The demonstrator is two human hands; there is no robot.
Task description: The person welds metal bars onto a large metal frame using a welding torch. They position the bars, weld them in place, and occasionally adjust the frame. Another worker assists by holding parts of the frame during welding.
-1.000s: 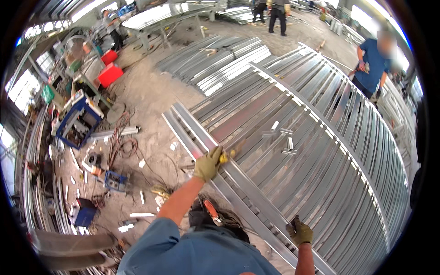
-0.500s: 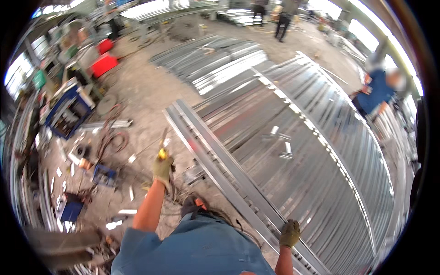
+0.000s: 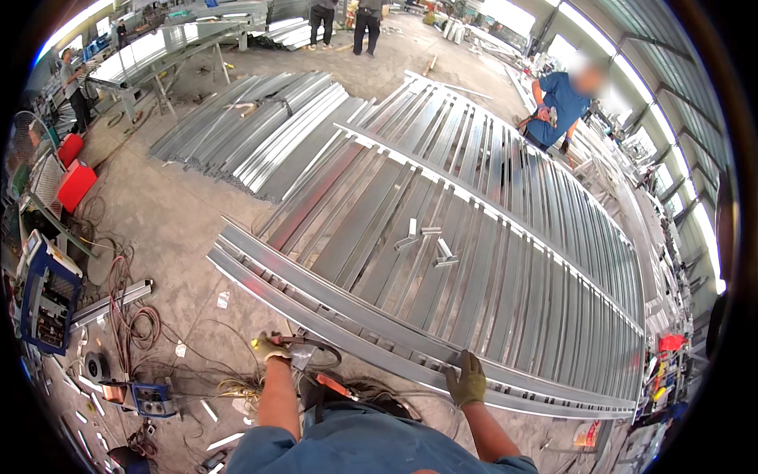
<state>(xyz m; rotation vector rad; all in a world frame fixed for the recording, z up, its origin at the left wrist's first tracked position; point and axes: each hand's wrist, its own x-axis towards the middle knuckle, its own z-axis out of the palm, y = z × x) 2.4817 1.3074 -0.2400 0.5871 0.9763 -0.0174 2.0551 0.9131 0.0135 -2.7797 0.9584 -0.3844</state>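
My left hand (image 3: 271, 347), in an olive work glove, is closed around a welding torch (image 3: 255, 344) with a yellow end. A dark cable (image 3: 320, 346) loops from beside that hand toward my body; the glove hides most of the torch. On the right, my gloved right hand (image 3: 467, 379) lies with fingers stretched out on the near double rail (image 3: 371, 343) of a large metal frame. Long grey slats (image 3: 426, 261) run across this frame, and a pale-edged crossbar (image 3: 474, 197) spans its middle. Several short metal offcuts (image 3: 446, 257) lie loose on the slats.
A pile of steel profiles (image 3: 260, 118) lies beyond the frame's left end. Blue welding machines (image 3: 51, 292), hoses (image 3: 142, 324) and scraps cover the left floor. A co-worker in blue (image 3: 562, 107) stands at the frame's far side, holding a reddish tool. Other people stand farther back.
My view has swung to the right, so the frame sits further left and more sideways. My left hand has drawn the torch in closer. My right hand stays on the rail, fingers now straighter.
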